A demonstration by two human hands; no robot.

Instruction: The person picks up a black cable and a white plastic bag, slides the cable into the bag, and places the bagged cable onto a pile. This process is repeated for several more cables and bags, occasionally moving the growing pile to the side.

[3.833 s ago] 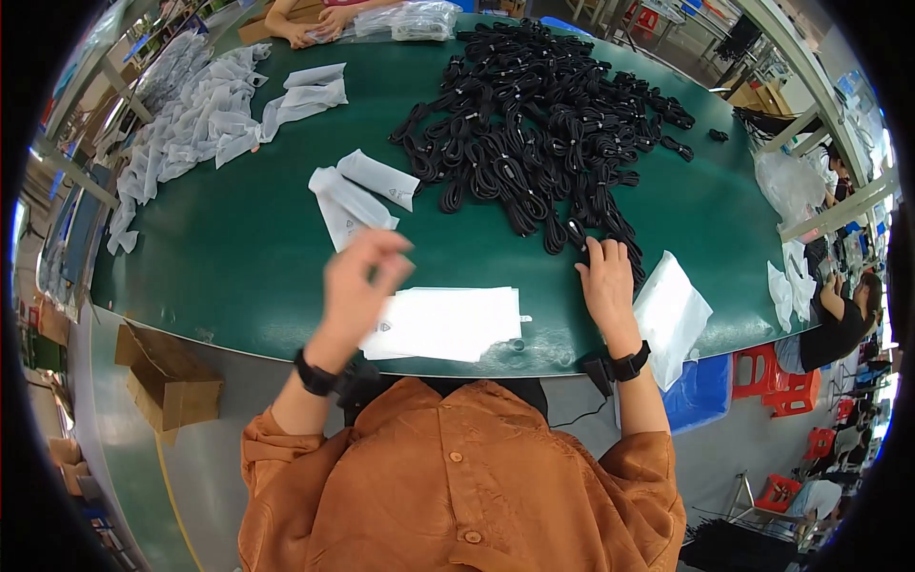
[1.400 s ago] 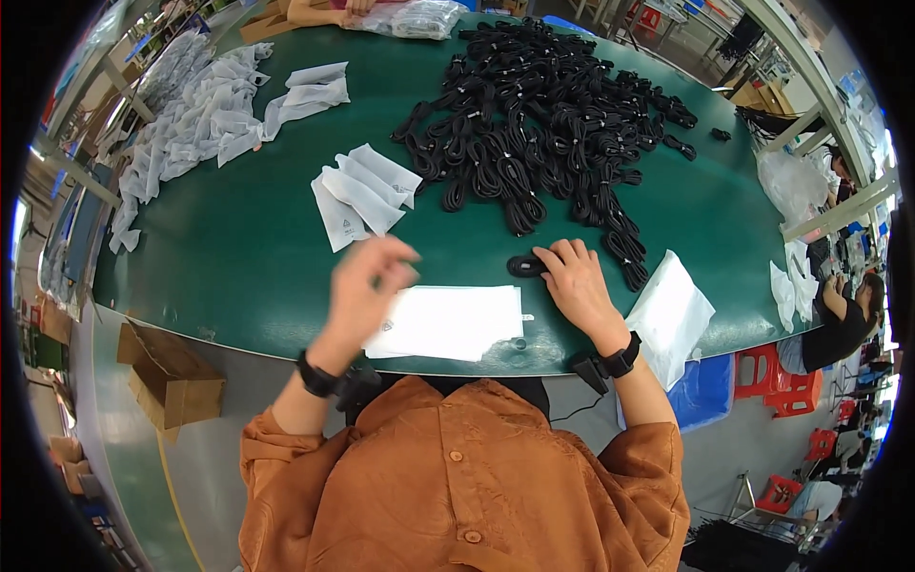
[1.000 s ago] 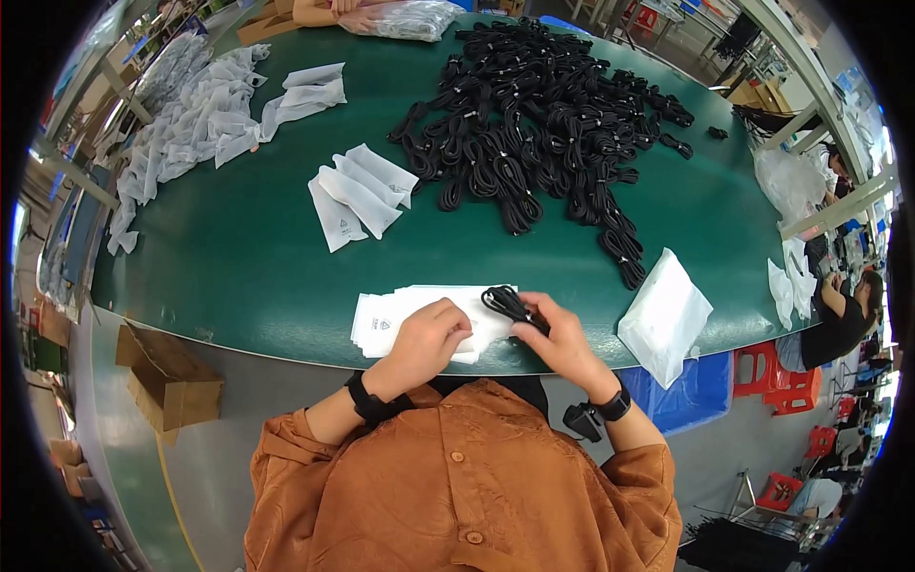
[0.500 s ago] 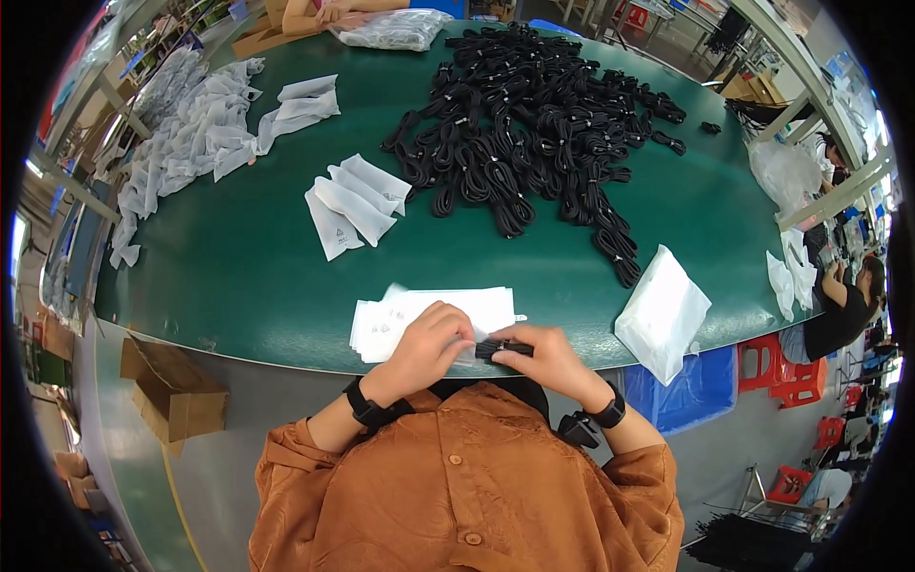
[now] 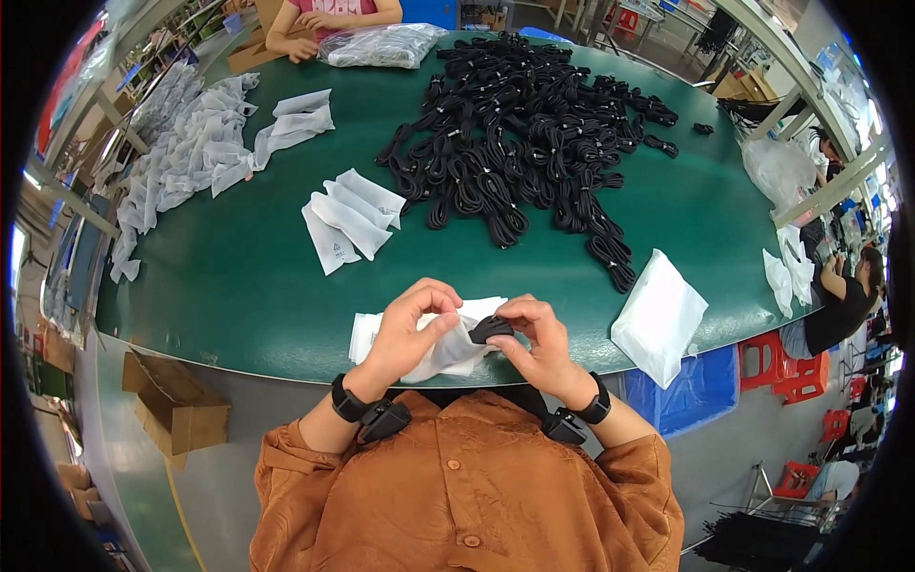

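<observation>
Near the table's front edge, my right hand (image 5: pixel 543 345) grips a bundled black cable (image 5: pixel 492 330) between thumb and fingers. One end of the bundle sits in the mouth of a thin white bag (image 5: pixel 446 355). My left hand (image 5: pixel 408 329) is curled at the bag's other side, holding it; its exact grip on the film is partly hidden. Beneath lies a stack of flat white bags (image 5: pixel 362 334), mostly covered by my hands. Farther off is a large heap of black cable bundles (image 5: pixel 534 133). Several filled white bags (image 5: pixel 348 217) lie left of the heap.
A pile of filled bags (image 5: pixel 191 143) covers the table's far left. At the right edge rests a white packet (image 5: pixel 660 319), above a blue bin (image 5: pixel 701 391). A cardboard box (image 5: pixel 181 405) stands on the floor. Across the table, a person's arms (image 5: pixel 295 43) are beside a clear bag (image 5: pixel 381 46).
The black cable bundle has gone from lying low between my hands to being raised and tilted, its end in the bag mouth. The bag has lifted off the stack. The far person's arms have shifted left.
</observation>
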